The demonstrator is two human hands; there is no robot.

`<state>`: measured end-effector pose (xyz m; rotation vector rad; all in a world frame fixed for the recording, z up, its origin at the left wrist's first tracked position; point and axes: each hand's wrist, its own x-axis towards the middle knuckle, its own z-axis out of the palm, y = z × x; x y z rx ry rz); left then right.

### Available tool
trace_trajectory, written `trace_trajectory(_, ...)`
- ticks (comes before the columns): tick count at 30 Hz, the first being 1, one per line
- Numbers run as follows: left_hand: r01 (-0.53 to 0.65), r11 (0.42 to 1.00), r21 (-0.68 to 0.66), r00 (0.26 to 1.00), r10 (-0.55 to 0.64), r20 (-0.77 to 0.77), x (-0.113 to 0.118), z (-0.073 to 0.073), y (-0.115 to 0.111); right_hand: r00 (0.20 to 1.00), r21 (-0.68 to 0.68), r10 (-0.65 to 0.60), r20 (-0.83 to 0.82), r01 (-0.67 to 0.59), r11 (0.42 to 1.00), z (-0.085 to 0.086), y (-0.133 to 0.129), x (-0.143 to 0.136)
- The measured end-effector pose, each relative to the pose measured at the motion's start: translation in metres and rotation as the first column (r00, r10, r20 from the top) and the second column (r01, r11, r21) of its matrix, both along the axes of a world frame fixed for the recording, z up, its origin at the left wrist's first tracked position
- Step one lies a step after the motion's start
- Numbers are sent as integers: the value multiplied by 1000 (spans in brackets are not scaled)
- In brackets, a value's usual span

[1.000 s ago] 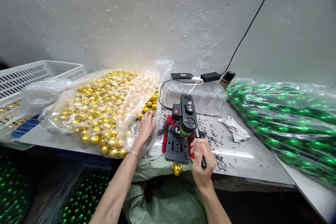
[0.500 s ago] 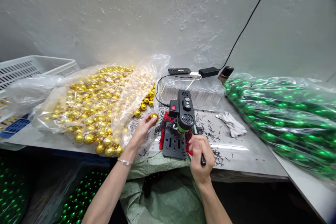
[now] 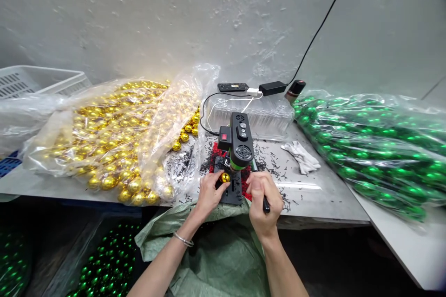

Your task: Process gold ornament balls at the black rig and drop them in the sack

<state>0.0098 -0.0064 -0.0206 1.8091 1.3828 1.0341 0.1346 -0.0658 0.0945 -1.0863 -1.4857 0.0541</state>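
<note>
Between the thumb and fingers of my left hand (image 3: 211, 192) is a shiny gold ball (image 3: 225, 177) with a dark spot on top. It is over the slotted black base plate (image 3: 234, 195), beside the head of a small black bench press (image 3: 240, 141) with a red switch. My right hand (image 3: 265, 199) is wrapped round the press's black lever handle (image 3: 266, 205), at the right of the machine. Red material (image 3: 245, 185) shows around the base plate. Whether the ball touches the plate is hard to tell.
A clear bag of gold balls (image 3: 114, 134) lies left, a bag of green balls (image 3: 376, 148) right. Behind the press are a clear plastic package (image 3: 268, 116) and a black power adapter (image 3: 272, 88). A white glove (image 3: 301, 157) lies among black scraps; a green sack (image 3: 223, 255) hangs in front.
My left hand has carried the gold ball rightward and down from beside the press to above its base plate. My right hand has stayed on the lever. The view has shifted slightly.
</note>
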Motion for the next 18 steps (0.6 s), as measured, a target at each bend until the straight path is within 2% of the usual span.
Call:
trace_trajectory(4,46,992,120,997,-38,-67,5,-1,1,1000,-5,1,19,-1,1000,-1,-1,0)
trace_trajectory(8,63,990,124,997,-56,-56,7,-5,2,999,9,12,35,-12,1000,-8,-3,1)
trace_trajectory(11,68,991,116,997,-63,-45,6,-8,2,999,34,15,52,-17,999,-24,-3,3)
trace_trajectory(16,55,989,138,998,-51,-33,6,-9,2,982,158,-19,190,-11,987,-57,4,8)
trace_trajectory(18,53,988,146,998,-49,-31,6,-9,1,982,188,-39,184,4,982,-66,7,8)
